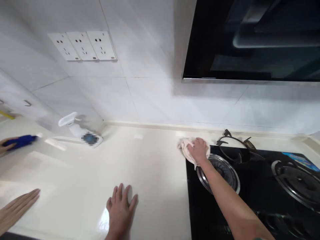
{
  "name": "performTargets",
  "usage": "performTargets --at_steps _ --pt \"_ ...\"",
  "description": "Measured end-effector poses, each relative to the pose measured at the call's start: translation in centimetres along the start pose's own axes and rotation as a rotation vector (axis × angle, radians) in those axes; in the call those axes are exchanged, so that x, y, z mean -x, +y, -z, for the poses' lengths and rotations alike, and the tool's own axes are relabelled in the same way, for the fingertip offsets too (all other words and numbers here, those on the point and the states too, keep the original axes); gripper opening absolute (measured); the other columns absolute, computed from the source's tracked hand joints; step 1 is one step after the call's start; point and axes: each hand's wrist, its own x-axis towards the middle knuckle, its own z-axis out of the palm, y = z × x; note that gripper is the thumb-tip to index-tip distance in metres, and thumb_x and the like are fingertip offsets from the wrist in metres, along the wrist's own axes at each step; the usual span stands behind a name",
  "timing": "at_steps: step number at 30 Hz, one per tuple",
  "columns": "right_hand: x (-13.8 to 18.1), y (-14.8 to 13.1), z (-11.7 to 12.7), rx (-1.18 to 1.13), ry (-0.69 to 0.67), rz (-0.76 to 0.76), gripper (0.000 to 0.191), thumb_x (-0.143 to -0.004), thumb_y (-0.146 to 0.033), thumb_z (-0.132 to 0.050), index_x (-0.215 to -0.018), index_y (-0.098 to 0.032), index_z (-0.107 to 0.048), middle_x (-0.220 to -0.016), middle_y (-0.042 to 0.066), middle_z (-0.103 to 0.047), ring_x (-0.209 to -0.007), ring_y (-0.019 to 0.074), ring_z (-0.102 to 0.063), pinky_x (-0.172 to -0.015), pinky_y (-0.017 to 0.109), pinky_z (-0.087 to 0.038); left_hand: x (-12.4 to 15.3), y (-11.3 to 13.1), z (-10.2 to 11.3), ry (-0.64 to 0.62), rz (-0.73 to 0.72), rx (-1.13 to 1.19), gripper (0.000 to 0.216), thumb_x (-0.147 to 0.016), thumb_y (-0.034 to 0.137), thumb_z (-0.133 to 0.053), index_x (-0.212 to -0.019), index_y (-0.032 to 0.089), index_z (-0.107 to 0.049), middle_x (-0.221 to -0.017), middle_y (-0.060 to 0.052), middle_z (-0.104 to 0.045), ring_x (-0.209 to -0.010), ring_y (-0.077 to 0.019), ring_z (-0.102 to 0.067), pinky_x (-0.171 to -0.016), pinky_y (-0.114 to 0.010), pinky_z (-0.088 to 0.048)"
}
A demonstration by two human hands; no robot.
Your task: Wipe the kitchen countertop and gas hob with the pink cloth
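Observation:
My right hand (199, 150) presses a pale pink cloth (186, 146) down at the back left corner of the black glass gas hob (197, 213). Part of the cloth lies on the hob and part on the cream countertop (152, 166). Beneath my forearm is the left burner (223, 173), its metal ring partly covered. My left hand (121, 210) rests flat on the countertop left of the hob, fingers spread, holding nothing. Behind the burner a black pan support (231, 150) sits tilted, off its burner.
A white spray bottle (77, 130) stands against the wall. At the left, another person's hand (7, 146) holds a blue cloth (21, 141); their other hand (20, 208) lies on the counter. A dark range hood (212, 63) overhangs the hob. Wall sockets (82, 46) are upper left.

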Motion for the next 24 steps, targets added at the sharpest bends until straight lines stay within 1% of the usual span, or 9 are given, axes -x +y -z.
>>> performTargets --at_steps 2,4,7,10,13,16,18,20,24 --pt "-0.3 0.5 -0.2 0.026 0.0 -0.073 0.037 -0.097 -0.038 -0.047 -0.111 -0.012 -0.068 -0.133 0.022 -0.056 -0.131 0.0406 -0.038 -0.107 0.06 -0.029 0.0 0.2 0.2 -0.012 0.009 0.007 0.051 -0.101 0.047 -0.051 -0.144 0.024 -0.064 -0.166 -0.014 -0.045 -0.159 -0.0338 -0.028 -0.125 -0.056 -0.024" --pt "0.5 -0.2 -0.8 0.04 -0.011 -0.082 0.038 -0.096 -0.036 -0.046 -0.113 -0.011 -0.068 -0.132 0.023 -0.057 -0.133 0.0415 -0.037 -0.109 0.062 -0.026 -0.1 0.3 0.4 -0.023 0.015 0.008 0.051 -0.101 0.047 -0.051 -0.144 0.023 -0.064 -0.166 -0.015 -0.045 -0.159 -0.034 -0.028 -0.125 -0.056 -0.024" --pt "3.6 -2.3 -1.3 0.04 -0.047 -0.018 0.037 -0.095 -0.037 -0.05 -0.115 -0.011 -0.067 -0.137 0.023 -0.058 -0.137 0.0406 -0.036 -0.113 0.06 -0.024 -0.1 0.5 0.8 -0.029 0.004 0.002 0.052 -0.102 0.048 -0.048 -0.145 0.023 -0.063 -0.166 -0.016 -0.044 -0.159 -0.0344 -0.028 -0.125 -0.056 -0.025" --pt "9.7 -3.7 -1.1 0.022 -0.122 0.106 0.031 -0.091 -0.038 -0.058 -0.113 -0.017 -0.069 -0.142 0.017 -0.06 -0.141 0.0371 -0.038 -0.117 0.055 -0.025 -0.1 0.6 1.0 -0.022 -0.003 -0.018 0.052 -0.104 0.048 -0.044 -0.146 0.023 -0.063 -0.166 -0.015 -0.044 -0.159 -0.0338 -0.028 -0.125 -0.056 -0.025" --pt "17.7 -2.9 -0.5 -0.036 -0.236 0.31 0.029 -0.087 -0.039 -0.064 -0.111 -0.024 -0.07 -0.138 0.012 -0.065 -0.144 0.0361 -0.04 -0.117 0.054 -0.028 -0.2 0.7 1.0 -0.01 0.011 -0.034 0.051 -0.104 0.048 -0.043 -0.145 0.024 -0.062 -0.166 -0.014 -0.044 -0.159 -0.032 -0.028 -0.125 -0.055 -0.026" --pt "24.8 0.3 0.5 -0.091 -0.347 0.478 0.046 -0.086 -0.039 -0.062 -0.129 -0.024 -0.067 -0.142 0.011 -0.064 -0.148 0.0339 -0.039 -0.124 0.055 -0.025 -0.2 0.8 1.0 0.008 0.003 -0.018 0.053 -0.104 0.049 -0.04 -0.145 0.023 -0.062 -0.166 -0.015 -0.044 -0.159 -0.0325 -0.029 -0.125 -0.055 -0.026" --pt "27.8 3.6 1.4 -0.073 -0.388 0.496 0.043 -0.083 -0.036 -0.062 -0.123 -0.025 -0.07 -0.145 0.009 -0.063 -0.15 0.0328 -0.039 -0.126 0.054 -0.024 -0.3 0.8 1.0 0.019 -0.005 -0.005 0.054 -0.104 0.05 -0.038 -0.144 0.022 -0.062 -0.165 -0.016 -0.044 -0.158 -0.0335 -0.03 -0.124 -0.056 -0.027" --pt "29.3 7.6 2.7 -0.023 -0.381 0.462 0.033 -0.081 -0.033 -0.061 -0.111 -0.026 -0.074 -0.148 0.007 -0.062 -0.152 0.0325 -0.038 -0.125 0.055 -0.026 -0.4 0.8 1.1 0.025 -0.009 0.0 0.055 -0.104 0.051 -0.037 -0.143 0.021 -0.062 -0.165 -0.017 -0.044 -0.158 -0.0345 -0.03 -0.123 -0.057 -0.027" --pt "29.9 16.0 5.6 0.074 -0.266 0.374 0.032 -0.085 -0.036 -0.063 -0.113 -0.025 -0.075 -0.149 0.009 -0.062 -0.152 0.0312 -0.039 -0.123 0.054 -0.029 -0.6 0.7 1.2 0.018 -0.021 0.002 0.057 -0.104 0.052 -0.034 -0.144 0.02 -0.06 -0.165 -0.018 -0.044 -0.158 -0.0351 -0.03 -0.123 -0.058 -0.028"
